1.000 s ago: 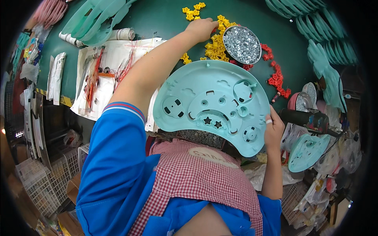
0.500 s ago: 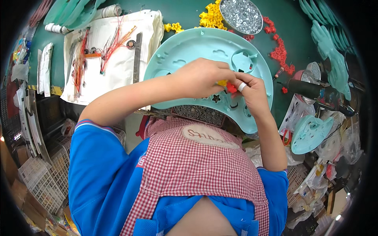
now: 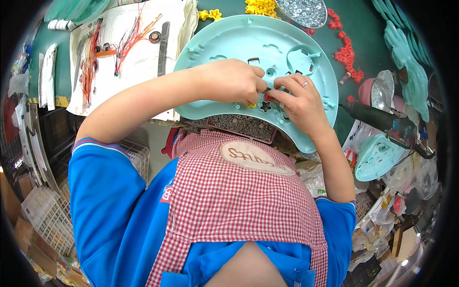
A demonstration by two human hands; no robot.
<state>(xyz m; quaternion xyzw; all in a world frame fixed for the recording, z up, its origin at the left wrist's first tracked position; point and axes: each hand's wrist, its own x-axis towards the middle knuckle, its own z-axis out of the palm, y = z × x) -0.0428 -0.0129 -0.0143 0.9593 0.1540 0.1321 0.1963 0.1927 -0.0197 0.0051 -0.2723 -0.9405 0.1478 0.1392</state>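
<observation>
A turquoise curved plastic shell [image 3: 224, 36] lies hollow side up before me, with posts and cut-out openings. Over its middle, my left hand [image 3: 234, 82] is closed, fingertips pointing down and touching or nearly touching those of my right hand; what they pinch is hidden. A small yellow star-shaped piece [image 3: 251, 105] shows under the left fingers, at a star opening in the shell. Beside it is a bare star-shaped opening [image 3: 265, 106]. My right hand [image 3: 299, 98], wearing a ring, pinches a small red piece [image 3: 268, 97], mostly covered by the fingers.
Yellow stars [image 3: 262, 7], a bowl of small clear parts [image 3: 303, 12] and red pieces [image 3: 346, 55] lie beyond the shell. Wired parts [image 3: 119, 55] rest on white sheets at left. A black power screwdriver [image 3: 373, 115] and turquoise shells [image 3: 380, 155] are at right.
Both hands have lowered toward the shell. The yellow star, earlier between the fingers, is now at a star opening. The whole view has shifted a little.
</observation>
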